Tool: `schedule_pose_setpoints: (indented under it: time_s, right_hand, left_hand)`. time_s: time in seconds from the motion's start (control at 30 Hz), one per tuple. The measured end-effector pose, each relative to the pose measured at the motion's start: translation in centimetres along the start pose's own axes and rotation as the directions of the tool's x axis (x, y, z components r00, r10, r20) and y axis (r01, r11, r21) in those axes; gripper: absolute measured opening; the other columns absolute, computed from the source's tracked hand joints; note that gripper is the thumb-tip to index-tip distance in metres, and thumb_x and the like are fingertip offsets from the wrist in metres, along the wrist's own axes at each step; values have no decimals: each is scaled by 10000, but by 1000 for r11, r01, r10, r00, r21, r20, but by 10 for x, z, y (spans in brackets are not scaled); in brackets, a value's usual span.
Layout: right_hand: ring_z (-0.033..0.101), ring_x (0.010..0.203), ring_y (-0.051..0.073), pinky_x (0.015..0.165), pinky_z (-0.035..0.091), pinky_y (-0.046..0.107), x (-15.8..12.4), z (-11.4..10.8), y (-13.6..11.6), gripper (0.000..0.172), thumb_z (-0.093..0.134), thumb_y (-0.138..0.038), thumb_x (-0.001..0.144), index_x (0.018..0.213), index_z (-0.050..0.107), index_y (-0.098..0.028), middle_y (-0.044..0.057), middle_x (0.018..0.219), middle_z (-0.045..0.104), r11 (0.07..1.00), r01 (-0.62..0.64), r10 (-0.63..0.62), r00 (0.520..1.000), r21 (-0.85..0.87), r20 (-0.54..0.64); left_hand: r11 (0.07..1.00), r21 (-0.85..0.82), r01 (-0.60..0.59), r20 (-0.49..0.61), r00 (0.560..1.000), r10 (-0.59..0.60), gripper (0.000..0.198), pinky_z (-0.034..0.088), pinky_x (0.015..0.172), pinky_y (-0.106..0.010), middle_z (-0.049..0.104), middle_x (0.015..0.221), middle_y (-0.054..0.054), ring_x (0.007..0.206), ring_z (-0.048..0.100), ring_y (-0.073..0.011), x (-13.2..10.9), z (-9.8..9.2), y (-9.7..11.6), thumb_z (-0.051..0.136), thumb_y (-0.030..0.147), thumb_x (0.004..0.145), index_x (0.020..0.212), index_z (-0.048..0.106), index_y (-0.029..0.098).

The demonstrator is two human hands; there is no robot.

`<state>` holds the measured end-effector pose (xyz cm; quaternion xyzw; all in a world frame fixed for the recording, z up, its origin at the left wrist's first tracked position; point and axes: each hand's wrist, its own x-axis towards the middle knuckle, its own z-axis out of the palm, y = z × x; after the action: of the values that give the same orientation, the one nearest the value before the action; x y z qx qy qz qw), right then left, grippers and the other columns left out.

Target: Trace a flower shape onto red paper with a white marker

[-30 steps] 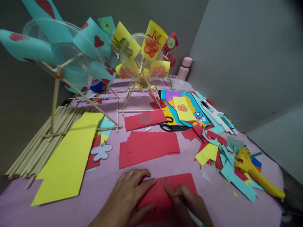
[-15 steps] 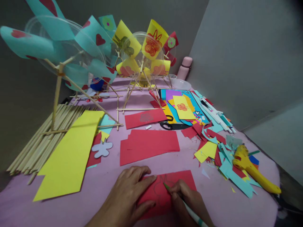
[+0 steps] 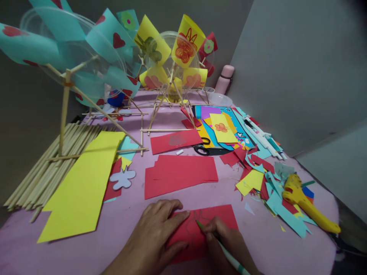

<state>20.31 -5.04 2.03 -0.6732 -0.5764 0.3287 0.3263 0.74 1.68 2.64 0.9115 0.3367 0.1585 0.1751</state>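
A red paper card (image 3: pixel 226 215) lies near the table's front edge, with a dark butterfly-like outline drawn on it. My left hand (image 3: pixel 156 233) rests flat over the card's left side, fingers spread. In my right hand (image 3: pixel 222 238) is a green-tipped marker (image 3: pixel 233 261) with a white barrel, its tip on the upper middle of the outline. Just beyond my hands lie plain red paper pieces (image 3: pixel 183 172), and behind those a red strip (image 3: pixel 176 140) with a drawn butterfly. A white flower-like cutout (image 3: pixel 122 178) sits to the left.
Yellow sheets (image 3: pixel 83 183) and a bundle of sticks (image 3: pixel 37 172) lie left. Stick-framed wheels with teal paper (image 3: pixel 109 38) and yellow paper (image 3: pixel 187 40) stand behind. Black scissors (image 3: pixel 202 149), paper scraps (image 3: pixel 286 214), a yellow glue gun (image 3: pixel 309 208) and markers (image 3: pixel 262 137) are on the right.
The marker tip has shifted slightly left on the outline, with my right hand. My left hand stays in place on the card. The camera view has tilted a little.
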Motion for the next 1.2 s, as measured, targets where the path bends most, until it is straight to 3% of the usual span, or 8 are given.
schedule_pose_setpoints:
  time_s: [0.37, 1.0, 1.2]
  right_hand:
    - [518, 391, 132, 412, 308, 214, 3, -6, -2, 196, 348, -305, 813, 711, 501, -237, -37, 490, 574, 996, 24, -12, 990, -83, 138]
    - [621, 462, 154, 484, 421, 211, 2, -6, -1, 209, 394, -296, 846, 758, 572, -233, -20, 553, 648, 991, 65, -48, 987, -114, 151]
    - [645, 481, 162, 465, 406, 208, 2, -7, -3, 202, 420, -268, 846, 737, 586, -231, -15, 572, 668, 992, 53, -31, 984, -118, 176]
  left_hand:
    - [1000, -13, 1, 7, 1000, -1, 470, 413, 863, -416, 524, 1199, -68, 1053, 482, -264, -2, 2, -1, 639, 367, 831, 1267, 479, 294]
    - [1000, -13, -16, -6, 1000, 16, 452, 428, 841, -423, 532, 1178, -79, 1030, 490, -269, -1, 1, 1, 637, 358, 834, 1253, 491, 266]
    - [1000, -13, -21, -10, 1000, 21, 436, 416, 852, -425, 527, 1188, -70, 1044, 485, -264, -3, 4, 0, 605, 385, 855, 1260, 487, 278]
